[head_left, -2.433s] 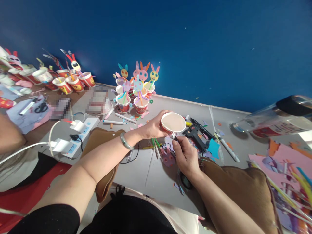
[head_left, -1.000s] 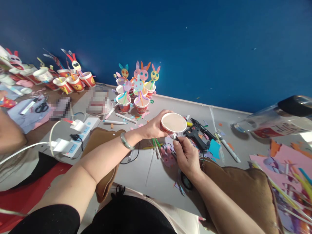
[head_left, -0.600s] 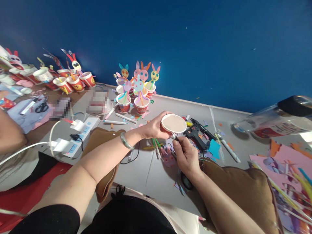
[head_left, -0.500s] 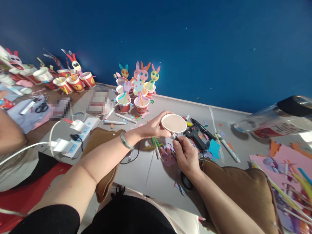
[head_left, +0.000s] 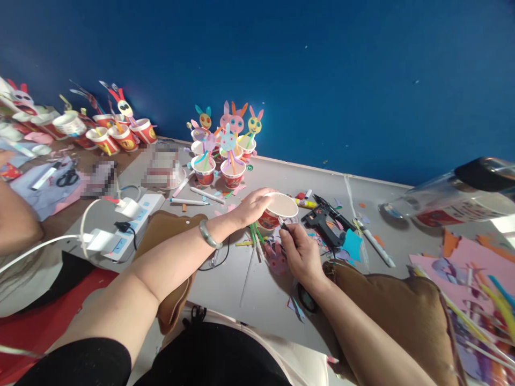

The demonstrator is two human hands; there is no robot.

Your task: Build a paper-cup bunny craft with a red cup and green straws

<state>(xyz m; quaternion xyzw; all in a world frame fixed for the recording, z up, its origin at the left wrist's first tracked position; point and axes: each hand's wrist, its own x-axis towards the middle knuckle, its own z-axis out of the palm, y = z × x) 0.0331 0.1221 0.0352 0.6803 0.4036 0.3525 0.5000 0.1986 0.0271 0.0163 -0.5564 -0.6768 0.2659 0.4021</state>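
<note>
A red-and-white paper cup is over the table in front of me, its pale open mouth tipped toward me. My left hand grips it at the left side of its rim. My right hand is closed around a small dark-handled tool with a metal tip. That tip is at the cup's near side, and whether it touches the cup I cannot tell. Most of the tool is hidden in my fist. Below the cup lie green and white straws and a pink paper rabbit head.
A black glue gun lies right of my hands, near a blue paper scrap. Paper cups with rabbit figures stand by the wall. A power strip is at left, a clear bottle at right. Brown cushions border the work area.
The cup has moved slightly left and down, so more of its red side shows. My left hand has shifted on the rim, its thumb no longer across the front. My right hand moved slightly left.
</note>
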